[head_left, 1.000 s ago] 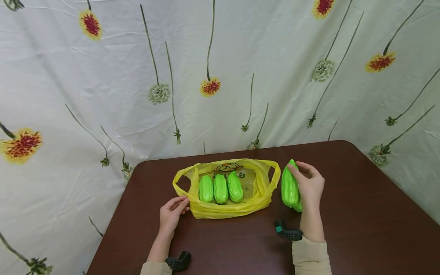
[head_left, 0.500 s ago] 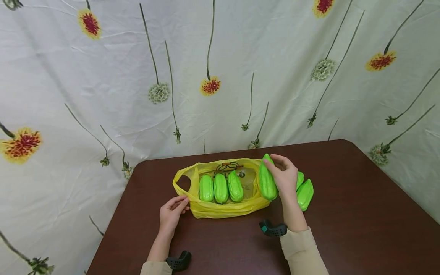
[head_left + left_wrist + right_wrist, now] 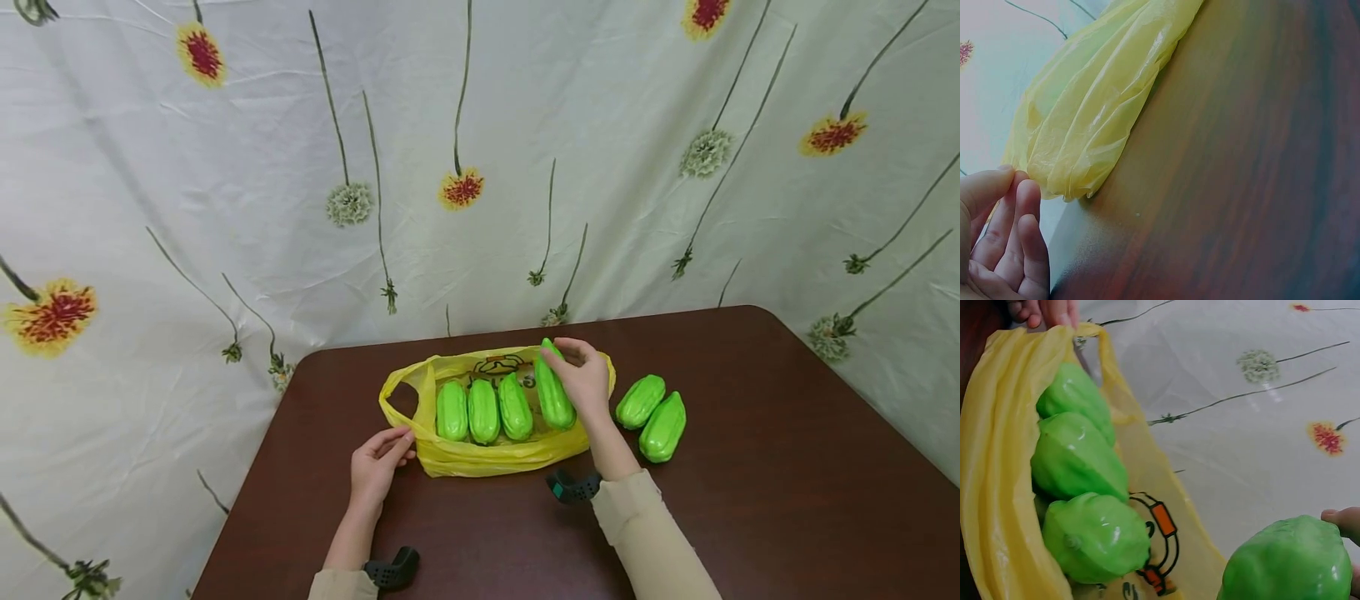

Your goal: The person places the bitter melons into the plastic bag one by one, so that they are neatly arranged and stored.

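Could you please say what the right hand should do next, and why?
Probably lower the held green item into the yellow bag, beside the three green items inside: the right hand holds it over the open bag, which the left hand pinches.

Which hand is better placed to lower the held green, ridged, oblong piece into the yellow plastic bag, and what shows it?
The right hand, most likely: it holds the green, ridged, oblong piece over the opening of the yellow plastic bag, while the left hand pinches the bag's left edge.

The brown table [image 3: 787,475] bears a yellow bag [image 3: 495,460] and 2 green objects [image 3: 663,429].
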Demonstrator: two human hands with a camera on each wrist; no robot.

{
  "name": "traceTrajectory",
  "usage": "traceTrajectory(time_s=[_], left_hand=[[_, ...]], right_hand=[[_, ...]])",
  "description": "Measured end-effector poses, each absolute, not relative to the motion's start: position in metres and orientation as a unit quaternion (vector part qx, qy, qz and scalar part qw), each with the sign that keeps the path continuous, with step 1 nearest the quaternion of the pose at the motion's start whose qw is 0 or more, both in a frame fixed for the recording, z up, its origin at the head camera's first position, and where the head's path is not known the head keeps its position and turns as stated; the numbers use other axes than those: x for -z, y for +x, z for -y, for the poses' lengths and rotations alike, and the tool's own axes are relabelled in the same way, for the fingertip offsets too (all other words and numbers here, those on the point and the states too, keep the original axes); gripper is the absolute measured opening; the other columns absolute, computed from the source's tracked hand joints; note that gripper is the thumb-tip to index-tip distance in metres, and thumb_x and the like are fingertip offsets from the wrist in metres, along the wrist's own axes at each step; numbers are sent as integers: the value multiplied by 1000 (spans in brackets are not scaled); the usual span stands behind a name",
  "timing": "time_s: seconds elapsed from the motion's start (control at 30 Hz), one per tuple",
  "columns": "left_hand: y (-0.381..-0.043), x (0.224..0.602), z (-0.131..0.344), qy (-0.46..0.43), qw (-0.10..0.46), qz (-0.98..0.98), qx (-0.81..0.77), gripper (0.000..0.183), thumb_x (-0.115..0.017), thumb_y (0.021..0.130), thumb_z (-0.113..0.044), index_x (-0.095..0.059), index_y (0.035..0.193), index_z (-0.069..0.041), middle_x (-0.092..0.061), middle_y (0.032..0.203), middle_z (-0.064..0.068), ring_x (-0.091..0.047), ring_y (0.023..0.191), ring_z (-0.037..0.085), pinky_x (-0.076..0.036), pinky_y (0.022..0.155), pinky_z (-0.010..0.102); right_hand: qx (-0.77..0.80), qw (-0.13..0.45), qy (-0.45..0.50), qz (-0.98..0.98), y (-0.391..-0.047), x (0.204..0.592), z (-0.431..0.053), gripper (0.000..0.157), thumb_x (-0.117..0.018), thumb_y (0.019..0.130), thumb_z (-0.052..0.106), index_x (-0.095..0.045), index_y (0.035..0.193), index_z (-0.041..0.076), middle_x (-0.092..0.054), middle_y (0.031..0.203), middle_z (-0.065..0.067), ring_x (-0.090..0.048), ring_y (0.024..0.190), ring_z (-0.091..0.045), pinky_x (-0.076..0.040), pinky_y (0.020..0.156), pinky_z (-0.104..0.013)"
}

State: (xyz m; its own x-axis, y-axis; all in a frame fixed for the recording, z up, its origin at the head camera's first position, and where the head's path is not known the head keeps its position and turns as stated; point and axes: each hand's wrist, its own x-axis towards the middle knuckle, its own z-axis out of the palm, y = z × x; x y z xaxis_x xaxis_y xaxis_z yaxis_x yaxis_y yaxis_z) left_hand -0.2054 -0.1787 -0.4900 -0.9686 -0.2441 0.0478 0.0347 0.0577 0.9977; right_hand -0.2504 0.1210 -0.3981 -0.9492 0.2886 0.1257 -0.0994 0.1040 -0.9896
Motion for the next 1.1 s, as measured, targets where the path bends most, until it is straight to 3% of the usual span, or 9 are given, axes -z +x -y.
traceTrajectory(time_s=[0.63, 0.9, 1.1], left_hand=[[-206, 492, 178, 69, 106, 720, 682, 31, -71, 85, -16, -67, 107, 5, -70, 91, 12, -66, 66, 12, -53, 63, 23], [-204, 491, 178, 70, 105, 717, 685, 31, -72, 84, -16, -67, 106, 5, -70, 87, 7, -66, 67, 13, -52, 63, 23], [-205, 490, 179, 71, 96, 716, 688, 32, -71, 85, -16, -66, 109, 5, -70, 93, 12, -66, 68, 12, -52, 64, 23]], right_hand=[[-673, 96, -102, 726, -280, 435, -108, 33, -69, 86, 21, -65, 113, 3, -60, 116, -15, -56, 105, -29, -47, 87, -41], [-669, 112, -115, 726, -282, 444, -103, 31, -70, 85, 18, -66, 111, 2, -62, 114, -15, -57, 105, -29, -48, 86, -41], [-671, 118, -119, 722, -282, 448, -100, 31, -69, 86, 15, -65, 112, 0, -62, 114, -17, -57, 106, -30, -48, 87, -41]])
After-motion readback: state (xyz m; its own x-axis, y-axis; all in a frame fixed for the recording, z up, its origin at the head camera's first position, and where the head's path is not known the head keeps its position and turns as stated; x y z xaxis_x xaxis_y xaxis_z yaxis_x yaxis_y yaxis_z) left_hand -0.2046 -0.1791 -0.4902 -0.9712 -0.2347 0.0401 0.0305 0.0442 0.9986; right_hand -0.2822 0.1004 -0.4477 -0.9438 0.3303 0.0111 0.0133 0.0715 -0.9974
